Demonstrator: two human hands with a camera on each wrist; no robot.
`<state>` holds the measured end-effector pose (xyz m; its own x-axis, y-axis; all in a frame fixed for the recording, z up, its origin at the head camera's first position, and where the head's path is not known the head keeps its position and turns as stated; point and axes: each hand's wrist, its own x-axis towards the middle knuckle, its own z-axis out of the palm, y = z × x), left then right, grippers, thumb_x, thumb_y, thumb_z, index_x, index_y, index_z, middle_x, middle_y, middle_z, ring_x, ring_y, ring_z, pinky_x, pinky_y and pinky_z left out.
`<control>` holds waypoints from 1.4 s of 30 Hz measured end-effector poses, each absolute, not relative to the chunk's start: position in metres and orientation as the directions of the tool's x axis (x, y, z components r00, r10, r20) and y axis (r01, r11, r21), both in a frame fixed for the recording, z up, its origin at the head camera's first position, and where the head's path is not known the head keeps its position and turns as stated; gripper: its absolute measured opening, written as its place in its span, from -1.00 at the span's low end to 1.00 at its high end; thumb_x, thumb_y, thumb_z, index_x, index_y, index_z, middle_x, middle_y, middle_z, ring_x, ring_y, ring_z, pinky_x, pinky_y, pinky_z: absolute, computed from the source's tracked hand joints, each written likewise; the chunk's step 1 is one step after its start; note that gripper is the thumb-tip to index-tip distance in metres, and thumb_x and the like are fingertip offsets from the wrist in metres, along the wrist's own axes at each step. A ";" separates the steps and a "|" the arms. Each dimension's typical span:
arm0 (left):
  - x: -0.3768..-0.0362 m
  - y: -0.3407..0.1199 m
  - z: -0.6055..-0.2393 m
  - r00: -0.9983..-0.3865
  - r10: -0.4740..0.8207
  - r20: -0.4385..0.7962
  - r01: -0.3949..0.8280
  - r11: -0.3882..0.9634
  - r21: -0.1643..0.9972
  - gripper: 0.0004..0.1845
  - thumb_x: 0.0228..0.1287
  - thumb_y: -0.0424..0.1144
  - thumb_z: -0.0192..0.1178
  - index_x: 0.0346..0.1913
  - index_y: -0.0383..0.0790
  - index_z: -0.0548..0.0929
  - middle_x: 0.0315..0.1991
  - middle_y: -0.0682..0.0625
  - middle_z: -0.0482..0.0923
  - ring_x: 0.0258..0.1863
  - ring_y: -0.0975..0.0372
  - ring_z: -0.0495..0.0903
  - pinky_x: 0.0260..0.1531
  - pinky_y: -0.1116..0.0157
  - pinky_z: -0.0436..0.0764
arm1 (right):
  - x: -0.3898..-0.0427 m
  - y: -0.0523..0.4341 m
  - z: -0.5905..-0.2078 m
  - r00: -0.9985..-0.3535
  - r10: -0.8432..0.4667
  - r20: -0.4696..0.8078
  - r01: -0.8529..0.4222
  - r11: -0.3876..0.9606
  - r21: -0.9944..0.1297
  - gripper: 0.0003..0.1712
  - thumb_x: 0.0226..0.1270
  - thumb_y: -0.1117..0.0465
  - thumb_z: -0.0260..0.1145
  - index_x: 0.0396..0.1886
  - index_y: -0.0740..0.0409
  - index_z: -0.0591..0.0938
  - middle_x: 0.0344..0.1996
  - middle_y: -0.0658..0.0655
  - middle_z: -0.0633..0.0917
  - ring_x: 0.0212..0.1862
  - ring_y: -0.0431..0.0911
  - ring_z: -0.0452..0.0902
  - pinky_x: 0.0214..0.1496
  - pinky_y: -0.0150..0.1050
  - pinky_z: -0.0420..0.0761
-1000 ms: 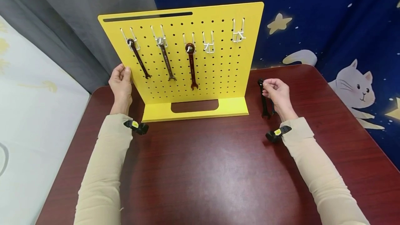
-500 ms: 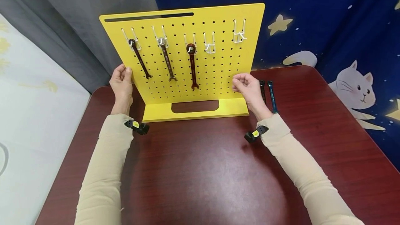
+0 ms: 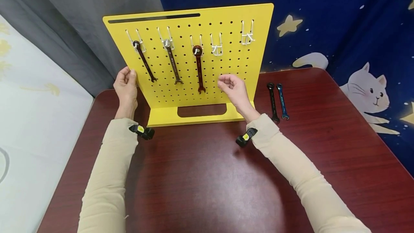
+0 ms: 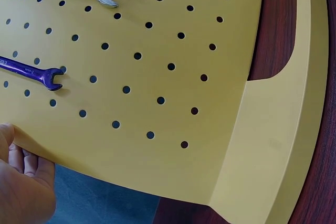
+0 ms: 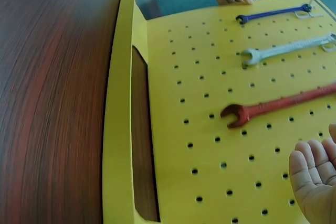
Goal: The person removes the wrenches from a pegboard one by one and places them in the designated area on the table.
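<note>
My left hand grips the left edge of a yellow pegboard, thumb on the front face. My right hand is in front of the board, fingers loosely bent and holding nothing, to the right of a red wrench. That wrench hangs from a white hook, as do a silver wrench and a purple wrench further left. Two bare white hooks are fixed to the board's right half. On the table, right of the board, lie a black wrench and a blue wrench, side by side.
The pegboard stands upright on a yellow foot with a cut-out, at the back of a dark red wooden table. Behind it hang a grey curtain and a blue printed cloth.
My right hand has left the black wrench on the table and moved left across the front of the pegboard, empty. My left hand has stayed on the board's edge.
</note>
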<state>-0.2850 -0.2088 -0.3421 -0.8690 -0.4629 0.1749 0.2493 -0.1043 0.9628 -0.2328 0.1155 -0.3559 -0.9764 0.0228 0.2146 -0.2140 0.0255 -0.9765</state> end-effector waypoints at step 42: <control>-0.288 -0.211 -0.344 -0.869 -0.464 0.171 0.232 -0.077 0.970 -0.82 0.28 -0.28 0.20 -0.07 -0.16 0.61 -0.35 0.12 0.55 -0.33 0.33 0.49 -0.24 0.40 0.45 | -0.251 0.062 -0.353 -0.980 0.019 0.200 -0.199 0.054 -0.978 -0.70 0.23 0.37 0.29 -0.04 0.34 0.55 -0.17 0.19 0.60 -0.21 -0.16 0.49 -0.09 -0.38 0.52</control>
<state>-0.2876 -0.2114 -0.3438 -0.8689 -0.4645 0.1712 0.2320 -0.0766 0.9697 -0.2511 0.0622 -0.3525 -0.9795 0.0190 0.2004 -0.1991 0.0538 -0.9785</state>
